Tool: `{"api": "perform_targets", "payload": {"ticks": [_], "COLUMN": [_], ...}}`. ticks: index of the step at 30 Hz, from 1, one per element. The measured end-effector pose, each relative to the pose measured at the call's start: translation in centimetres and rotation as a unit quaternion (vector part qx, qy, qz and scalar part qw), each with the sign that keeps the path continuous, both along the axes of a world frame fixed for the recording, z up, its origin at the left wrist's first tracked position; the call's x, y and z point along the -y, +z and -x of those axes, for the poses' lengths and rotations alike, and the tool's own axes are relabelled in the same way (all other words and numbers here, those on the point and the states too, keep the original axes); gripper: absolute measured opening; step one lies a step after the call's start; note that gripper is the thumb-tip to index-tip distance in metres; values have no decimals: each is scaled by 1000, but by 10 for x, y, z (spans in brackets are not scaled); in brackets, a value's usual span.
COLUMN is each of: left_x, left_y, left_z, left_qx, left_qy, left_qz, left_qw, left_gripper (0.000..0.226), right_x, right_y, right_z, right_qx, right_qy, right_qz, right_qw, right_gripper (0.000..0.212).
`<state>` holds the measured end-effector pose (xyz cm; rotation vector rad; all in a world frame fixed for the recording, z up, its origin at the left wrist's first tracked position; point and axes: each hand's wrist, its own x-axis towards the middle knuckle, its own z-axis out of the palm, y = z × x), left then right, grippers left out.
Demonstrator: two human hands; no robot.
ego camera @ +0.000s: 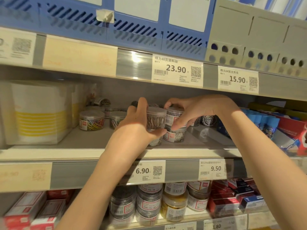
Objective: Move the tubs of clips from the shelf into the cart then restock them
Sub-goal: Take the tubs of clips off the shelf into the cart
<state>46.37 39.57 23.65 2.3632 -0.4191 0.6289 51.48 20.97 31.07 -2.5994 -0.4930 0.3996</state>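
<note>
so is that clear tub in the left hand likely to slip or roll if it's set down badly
Probably slippery: the tub has smooth clear plastic walls, and the left hand wraps it fully. It is round, so on its side it would likely roll. Packed with metal clips, it is probably heavy for its size.
</note>
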Motion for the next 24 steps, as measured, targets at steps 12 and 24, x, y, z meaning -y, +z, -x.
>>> {"api": "perform_targets", "payload": {"ticks": [12, 24], "left_x": [-2, 11], "left_y": [58, 59], "left_z": [-18, -36], "left_qx": [-109, -261], "left_qy": [-82, -98], "left_qz": [-226, -256], "left_qw": [964, 926], "left_gripper": [83, 88], "right_x": [-9, -11], "right_y": [4, -2], "right_z": [8, 3], "right_qx": [3, 14], "right_qy": [-16, 3], "right_qz": [78, 76], "right_qw": [997, 997], "right_gripper": [79, 74]}}
